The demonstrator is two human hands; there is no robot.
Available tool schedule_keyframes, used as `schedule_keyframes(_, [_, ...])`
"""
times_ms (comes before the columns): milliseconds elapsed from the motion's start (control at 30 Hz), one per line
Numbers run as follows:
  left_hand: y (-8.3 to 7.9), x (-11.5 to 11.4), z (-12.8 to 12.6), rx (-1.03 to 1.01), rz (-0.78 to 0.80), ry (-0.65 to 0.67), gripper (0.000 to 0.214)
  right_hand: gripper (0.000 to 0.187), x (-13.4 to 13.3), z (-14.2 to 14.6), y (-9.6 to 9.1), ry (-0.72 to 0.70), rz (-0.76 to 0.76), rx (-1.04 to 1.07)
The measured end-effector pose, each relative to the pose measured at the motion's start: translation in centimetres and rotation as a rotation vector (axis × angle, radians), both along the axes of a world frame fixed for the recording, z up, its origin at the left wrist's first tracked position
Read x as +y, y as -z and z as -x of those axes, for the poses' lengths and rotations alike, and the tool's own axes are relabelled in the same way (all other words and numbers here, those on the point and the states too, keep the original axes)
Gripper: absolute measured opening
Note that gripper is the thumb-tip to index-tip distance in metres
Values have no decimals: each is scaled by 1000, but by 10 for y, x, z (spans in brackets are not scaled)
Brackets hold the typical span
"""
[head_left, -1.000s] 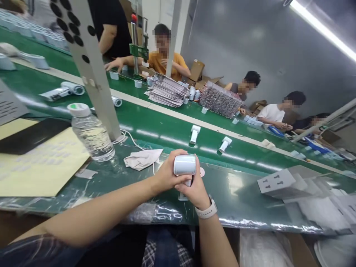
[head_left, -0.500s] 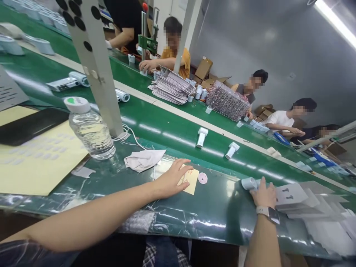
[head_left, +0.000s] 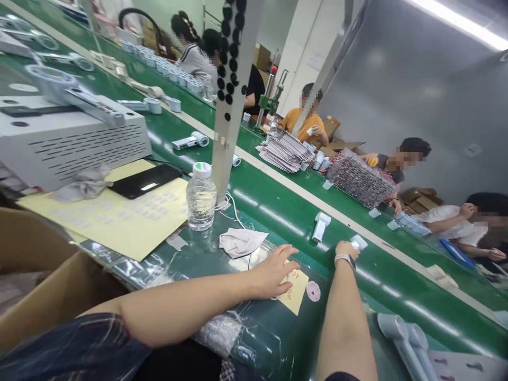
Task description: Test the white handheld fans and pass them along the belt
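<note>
white part (head_left: 359,242) is found just beyond the nearer right hand (head_left: 346,250), closure undeterminable; left hand (head_left: 273,271) is spread flat on yellow note (head_left: 298,294).

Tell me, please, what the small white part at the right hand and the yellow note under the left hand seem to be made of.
The white part at the right hand looks like moulded plastic: pale, matte, rounded edges. The yellow note under the left hand seems paper: thin, flat, bearing red handwriting.

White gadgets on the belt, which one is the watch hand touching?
The right-side gadget, at the fingers of the right hand; the other gadget lies untouched to its left.
</note>
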State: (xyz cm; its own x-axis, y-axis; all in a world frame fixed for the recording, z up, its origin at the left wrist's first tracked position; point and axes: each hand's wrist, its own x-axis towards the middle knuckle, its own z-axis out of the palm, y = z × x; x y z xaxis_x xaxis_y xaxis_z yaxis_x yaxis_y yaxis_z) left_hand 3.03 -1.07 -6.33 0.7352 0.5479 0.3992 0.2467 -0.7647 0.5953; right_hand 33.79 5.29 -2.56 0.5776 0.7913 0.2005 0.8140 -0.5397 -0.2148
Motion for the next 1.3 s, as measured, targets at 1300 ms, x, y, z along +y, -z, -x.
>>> schedule_keyframes(1300, [-28,55,17,-1173,1450,217,80,16,-120,186,38,-583,20,22])
